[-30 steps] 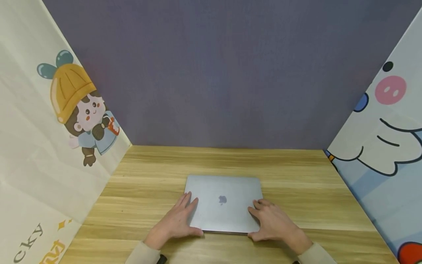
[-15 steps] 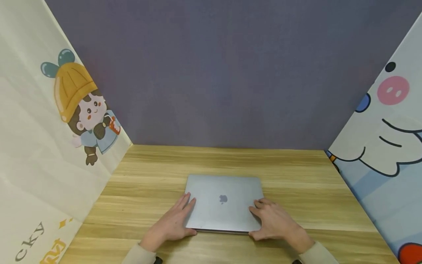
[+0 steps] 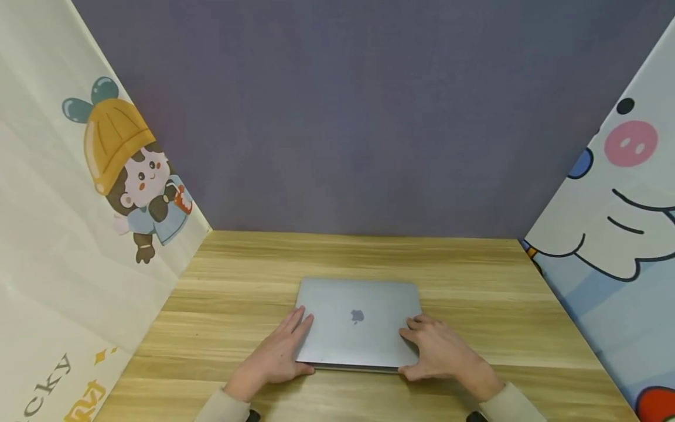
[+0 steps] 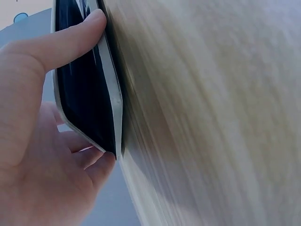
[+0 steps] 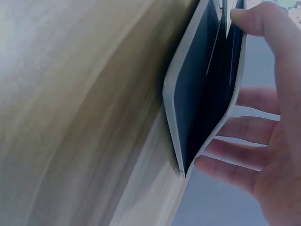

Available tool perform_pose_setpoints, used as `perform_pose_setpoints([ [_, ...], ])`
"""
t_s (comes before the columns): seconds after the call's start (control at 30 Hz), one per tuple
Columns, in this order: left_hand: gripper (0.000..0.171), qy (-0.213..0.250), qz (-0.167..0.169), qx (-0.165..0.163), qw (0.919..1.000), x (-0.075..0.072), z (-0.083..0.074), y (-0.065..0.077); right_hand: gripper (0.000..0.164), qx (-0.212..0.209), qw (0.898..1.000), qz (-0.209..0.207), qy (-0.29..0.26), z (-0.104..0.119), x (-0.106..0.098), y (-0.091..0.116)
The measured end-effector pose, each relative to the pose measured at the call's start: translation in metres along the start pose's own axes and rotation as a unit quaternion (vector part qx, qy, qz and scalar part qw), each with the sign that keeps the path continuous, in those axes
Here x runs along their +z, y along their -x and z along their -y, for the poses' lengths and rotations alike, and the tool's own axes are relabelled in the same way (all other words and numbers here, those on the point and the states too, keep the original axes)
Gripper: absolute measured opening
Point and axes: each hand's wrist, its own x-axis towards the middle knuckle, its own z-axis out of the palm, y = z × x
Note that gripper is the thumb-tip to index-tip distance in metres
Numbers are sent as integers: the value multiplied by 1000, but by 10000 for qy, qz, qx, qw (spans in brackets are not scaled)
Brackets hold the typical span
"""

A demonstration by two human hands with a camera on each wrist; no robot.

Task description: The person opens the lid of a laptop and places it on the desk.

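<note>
A silver laptop (image 3: 364,322) lies on the wooden table with its lid slightly raised at the front edge. In both wrist views a wedge-shaped gap shows the dark screen (image 4: 82,89) above the base (image 5: 172,106). My left hand (image 3: 276,354) holds the laptop's left front corner. Its thumb reaches across the lid's edge to the front edge of the base, while the fingers lie along the left side. At the opposite corner my right hand (image 3: 440,350) grips the lid, thumb at its front edge and fingers along the right side.
The wooden table (image 3: 227,281) extends around the laptop on all sides. Behind it rises a grey-purple wall panel (image 3: 343,117). Cartoon-printed panels stand at the left (image 3: 42,234) and right (image 3: 648,234).
The lid's front edge has risen slightly, and a thin dark gap now shows above the base. My left hand has shifted a little to the left; the right hand has barely moved.
</note>
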Motion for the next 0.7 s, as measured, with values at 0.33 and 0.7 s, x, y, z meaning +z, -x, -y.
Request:
perform_pose_setpoints([
  [0.33,118,129,-116,-373,9992,2,-1,2,78,156,9996,146,-186,1,-6,0],
  [0.7,129,287,-269,-530,9978,5,1,2,77,152,9993,182,-287,-1,-7,-2],
])
